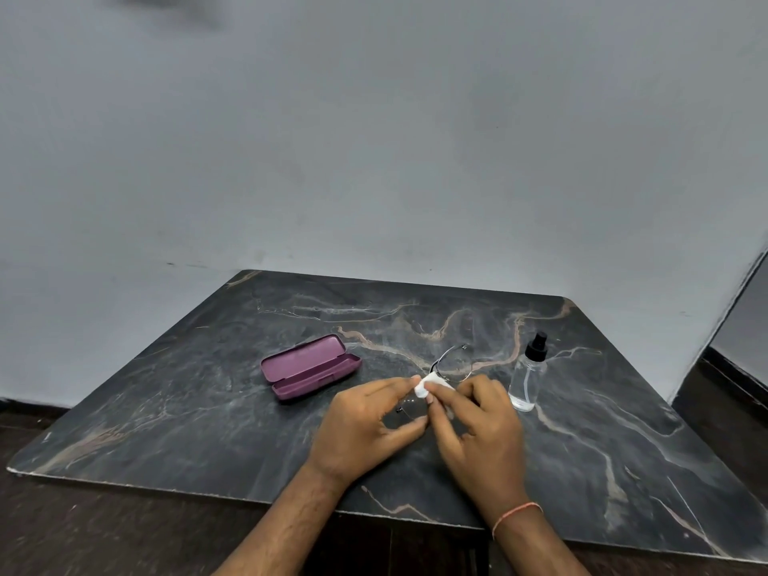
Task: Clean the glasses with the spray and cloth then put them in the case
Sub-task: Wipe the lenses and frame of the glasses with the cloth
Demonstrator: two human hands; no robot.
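Thin-rimmed glasses (454, 365) are held just above the dark marble table (199, 401). My left hand (365, 430) pinches one lens between thumb and fingers. My right hand (482, 426) presses a small white cloth (428, 384) against that lens. The other lens and a temple stick out beyond the hands. A purple glasses case (309, 365) lies open to the left of my hands. A clear spray bottle (528, 374) with a black nozzle stands upright just right of my right hand.
A grey wall rises behind the table. A dark floor shows at the front and left edges. A dark doorway or panel (744, 326) stands at the far right. A thread band circles my right wrist.
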